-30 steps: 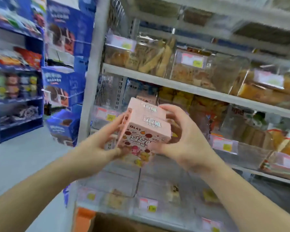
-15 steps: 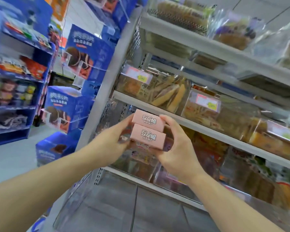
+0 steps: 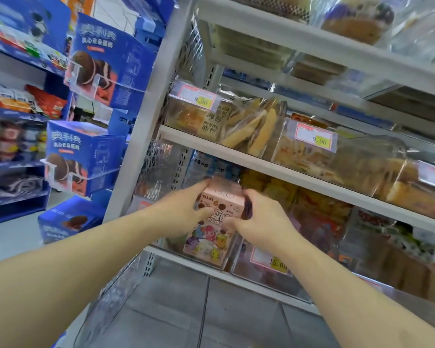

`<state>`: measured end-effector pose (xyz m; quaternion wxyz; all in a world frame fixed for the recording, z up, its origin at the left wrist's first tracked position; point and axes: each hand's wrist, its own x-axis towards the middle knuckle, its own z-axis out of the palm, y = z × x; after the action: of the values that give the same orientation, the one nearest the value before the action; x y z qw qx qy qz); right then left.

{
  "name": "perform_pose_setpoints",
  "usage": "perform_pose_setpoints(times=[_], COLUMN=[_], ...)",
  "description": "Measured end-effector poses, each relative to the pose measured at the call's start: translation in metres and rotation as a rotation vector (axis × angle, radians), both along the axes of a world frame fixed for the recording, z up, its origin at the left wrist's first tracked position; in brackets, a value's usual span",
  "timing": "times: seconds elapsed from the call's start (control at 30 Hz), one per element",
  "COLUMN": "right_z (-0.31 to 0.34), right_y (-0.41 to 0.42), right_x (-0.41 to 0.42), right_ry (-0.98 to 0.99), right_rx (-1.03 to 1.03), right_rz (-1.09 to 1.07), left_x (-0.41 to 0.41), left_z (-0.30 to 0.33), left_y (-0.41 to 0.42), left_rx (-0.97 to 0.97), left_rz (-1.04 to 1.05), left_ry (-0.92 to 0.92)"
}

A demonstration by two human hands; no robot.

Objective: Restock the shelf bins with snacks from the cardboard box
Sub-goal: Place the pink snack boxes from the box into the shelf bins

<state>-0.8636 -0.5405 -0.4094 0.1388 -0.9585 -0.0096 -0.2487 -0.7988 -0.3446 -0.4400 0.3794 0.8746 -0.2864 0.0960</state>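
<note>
At centre frame, pink printed cardboard snack boxes [image 3: 221, 204] are being held between the left hand [image 3: 186, 209] and the right hand [image 3: 259, 222], fingers curled against opposite sides. Their long axis is being kept near upright, above the clear plastic shelf bin [image 3: 209, 254] directly below. Both hands are judged equally near; lowering straight down is being called for.
</note>
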Motion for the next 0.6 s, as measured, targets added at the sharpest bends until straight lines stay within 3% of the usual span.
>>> perform_pose_setpoints(times=[0.33,0.5,0.6], right_z=[0.0,-0.006,-0.009], right_y=[-0.014,-0.013,-0.012], right_x=[0.017,0.018,0.015], right_ry=[-0.02,0.003,-0.014], right_rx=[0.071,0.019,-0.01], right_rz=[-0.071,-0.088,-0.103], left_x=[0.016,0.019,0.02], left_z=[0.015,0.013,0.009], left_y=[-0.021,-0.026,-0.025], left_rx=[0.066,0.188,0.132], left_rz=[0.022,0.094,0.155], left_ry=[0.031,0.031,0.005])
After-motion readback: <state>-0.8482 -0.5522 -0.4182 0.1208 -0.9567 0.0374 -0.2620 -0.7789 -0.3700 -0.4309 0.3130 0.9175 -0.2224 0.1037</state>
